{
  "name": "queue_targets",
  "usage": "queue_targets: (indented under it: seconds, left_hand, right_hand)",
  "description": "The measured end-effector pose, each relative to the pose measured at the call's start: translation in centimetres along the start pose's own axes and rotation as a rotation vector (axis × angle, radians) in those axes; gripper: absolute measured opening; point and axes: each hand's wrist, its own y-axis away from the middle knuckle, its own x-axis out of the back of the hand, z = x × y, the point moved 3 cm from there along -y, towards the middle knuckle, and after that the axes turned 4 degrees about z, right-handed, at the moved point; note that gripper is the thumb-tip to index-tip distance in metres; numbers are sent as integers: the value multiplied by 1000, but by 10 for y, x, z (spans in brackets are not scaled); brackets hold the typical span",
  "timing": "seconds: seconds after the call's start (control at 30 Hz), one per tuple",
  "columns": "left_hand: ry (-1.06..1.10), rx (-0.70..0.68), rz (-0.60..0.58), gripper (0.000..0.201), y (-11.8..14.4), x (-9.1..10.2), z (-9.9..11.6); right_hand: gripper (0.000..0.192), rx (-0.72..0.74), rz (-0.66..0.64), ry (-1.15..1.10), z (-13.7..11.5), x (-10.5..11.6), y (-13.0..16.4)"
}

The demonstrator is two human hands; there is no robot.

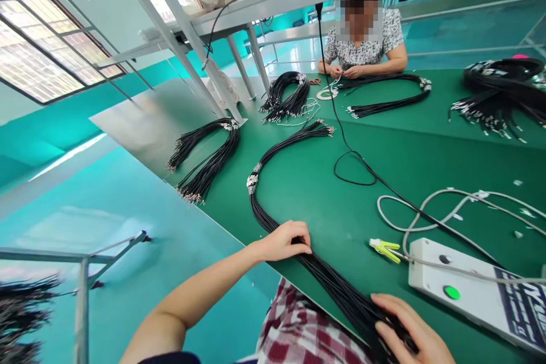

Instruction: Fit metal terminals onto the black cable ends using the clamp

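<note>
Right hand lies flat, fingers spread, on the near end of a black cable bundle at the table edge; it presses rather than grips. Left hand, fingers loosely curled, rests on the same bundle further along. The bundle runs left, then curves away to a taped band. Just right sit a white control box and a yellow-green clip. Farther off lie more cable bundles. At the far side a seated person works with both hands.
</note>
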Motion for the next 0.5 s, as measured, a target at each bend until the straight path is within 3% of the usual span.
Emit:
queue_targets:
  seconds: [0.1,0.2,0.33,0.5]
  left_hand:
    - [4,93,-19,28,-6,3,8]
    - [-61,213,20,21,-12,-1,9]
    - [-305,211,-19,20,-10,-10,6]
    - [-542,295,-152,20,-1,-18,10]
  right_hand:
    - [33,-206,10,-67,4,5,-1]
    - [42,-395,-17,-305,7,4,-2]
    - [47,-527,96,-547,6,4,4]
    - [47,-640,-54,-614,-8,-2,19]
